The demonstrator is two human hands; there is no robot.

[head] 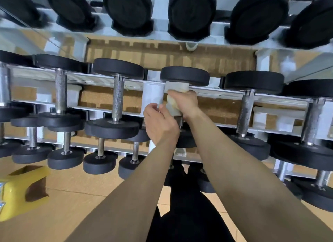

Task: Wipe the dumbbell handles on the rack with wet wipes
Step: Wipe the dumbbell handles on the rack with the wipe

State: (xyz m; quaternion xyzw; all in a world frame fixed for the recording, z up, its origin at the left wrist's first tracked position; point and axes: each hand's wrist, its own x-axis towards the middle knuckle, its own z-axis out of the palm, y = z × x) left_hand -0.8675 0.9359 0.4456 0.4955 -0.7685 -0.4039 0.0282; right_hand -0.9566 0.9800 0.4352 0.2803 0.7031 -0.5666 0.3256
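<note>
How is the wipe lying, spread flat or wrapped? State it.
Wrapped: the wipe bunches round the dumbbell handle, held by the right hand.

The wipe [172, 105], a crumpled off-white sheet, is wrapped round the handle [179, 119] of one dumbbell [184, 76] on the middle tier of the white rack [100, 79]; the right hand [185, 103] grips it, and its top edge bunches against the far black head. Of that handle only a short steel stub shows below the wipe. The dumbbell lies across the two rails with its round heads front and back, in a row with others whose knurled steel handles [118, 96] are bare.
</note>
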